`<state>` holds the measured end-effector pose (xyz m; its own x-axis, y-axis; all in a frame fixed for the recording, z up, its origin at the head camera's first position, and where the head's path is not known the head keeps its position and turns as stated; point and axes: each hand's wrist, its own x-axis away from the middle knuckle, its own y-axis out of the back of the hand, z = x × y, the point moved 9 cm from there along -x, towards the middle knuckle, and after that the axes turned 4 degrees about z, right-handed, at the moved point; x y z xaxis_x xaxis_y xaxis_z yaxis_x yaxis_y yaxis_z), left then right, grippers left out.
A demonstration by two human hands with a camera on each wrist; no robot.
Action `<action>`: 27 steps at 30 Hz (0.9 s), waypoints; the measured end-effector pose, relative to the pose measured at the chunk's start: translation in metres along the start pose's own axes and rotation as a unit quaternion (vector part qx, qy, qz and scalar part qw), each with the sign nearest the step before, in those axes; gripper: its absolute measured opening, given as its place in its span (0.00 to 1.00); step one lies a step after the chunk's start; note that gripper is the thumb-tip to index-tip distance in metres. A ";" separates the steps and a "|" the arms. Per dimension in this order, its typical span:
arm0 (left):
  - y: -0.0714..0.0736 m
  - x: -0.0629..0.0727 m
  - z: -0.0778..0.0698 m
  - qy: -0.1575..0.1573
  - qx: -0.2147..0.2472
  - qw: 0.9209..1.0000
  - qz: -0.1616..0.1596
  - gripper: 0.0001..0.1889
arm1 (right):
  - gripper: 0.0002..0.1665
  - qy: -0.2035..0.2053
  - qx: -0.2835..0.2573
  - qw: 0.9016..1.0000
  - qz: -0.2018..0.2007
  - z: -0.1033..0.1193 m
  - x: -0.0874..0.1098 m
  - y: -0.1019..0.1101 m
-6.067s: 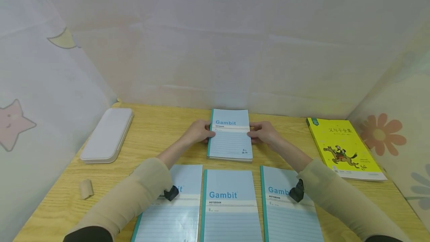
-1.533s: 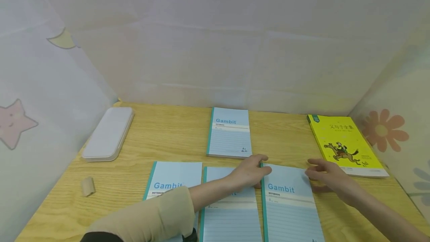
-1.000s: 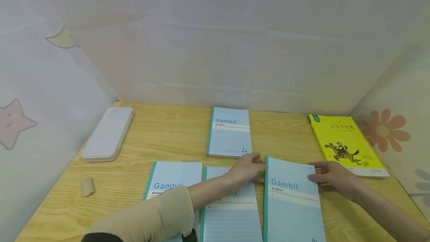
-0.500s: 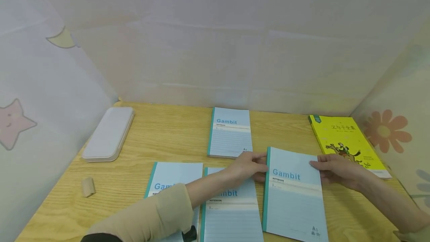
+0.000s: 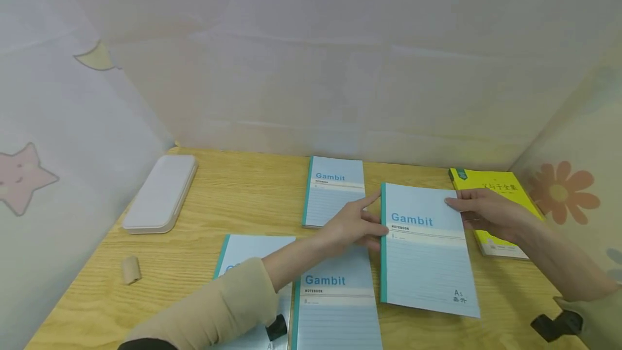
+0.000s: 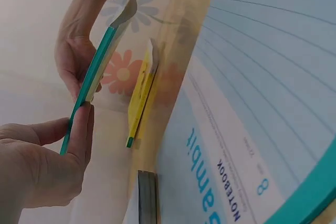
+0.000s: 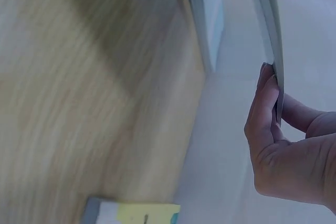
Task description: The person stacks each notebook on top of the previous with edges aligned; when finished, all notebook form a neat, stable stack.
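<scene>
A light blue Gambit notebook (image 5: 425, 263) with a teal spine is held up off the table between both hands. At its spine, my left hand (image 5: 347, 228) pinches the edge between thumb and fingers; the left wrist view shows this left hand (image 6: 47, 169) gripping the teal strip. My right hand (image 5: 500, 212) pinches the opposite edge near the top corner, thumb on the cover. In the right wrist view the right hand's fingers (image 7: 262, 114) lie under the notebook. Behind the left hand, a stack of matching notebooks (image 5: 335, 185) lies at the back centre.
Two more blue notebooks lie in front, a left one (image 5: 257, 244) partly under the left sleeve and a middle one (image 5: 335, 312). A yellow book (image 5: 502, 250) sits at right, partly hidden by the right hand. A white case (image 5: 157, 193) and a small beige object (image 5: 130, 270) lie at left.
Both hands left the back stack, went to the right front notebook and gripped its edges. The notebook has risen off the table and moved towards the back.
</scene>
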<state>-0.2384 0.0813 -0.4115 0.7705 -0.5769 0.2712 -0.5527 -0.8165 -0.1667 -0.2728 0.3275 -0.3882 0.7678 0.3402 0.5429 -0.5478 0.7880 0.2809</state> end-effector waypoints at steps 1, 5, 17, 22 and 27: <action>0.003 0.000 -0.003 -0.002 -0.002 1.000 -0.003 0.48 | 0.18 0.006 0.002 1.000 -0.003 0.004 -0.002 0.000; 0.018 0.001 -0.015 -0.011 0.001 1.000 -0.019 0.47 | 0.20 0.037 -0.001 0.999 -0.023 0.022 -0.010 -0.003; 0.081 0.021 -0.033 -0.061 -0.026 0.996 -0.052 0.44 | 0.23 0.155 -0.097 0.983 -0.022 0.067 -0.040 -0.044; 0.105 0.030 -0.033 -0.068 -0.042 0.995 -0.059 0.44 | 0.29 0.191 -0.101 0.976 0.005 0.079 -0.047 -0.067; 0.123 0.038 -0.034 -0.079 -0.051 0.994 -0.063 0.43 | 0.34 0.214 -0.109 0.970 0.037 0.088 -0.052 -0.086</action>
<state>-0.2877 -0.0404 -0.3890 0.8717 -0.4724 0.1303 -0.4711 -0.8810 -0.0423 -0.2944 0.1971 -0.3712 0.8221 0.5450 0.1647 -0.5592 0.8273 0.0534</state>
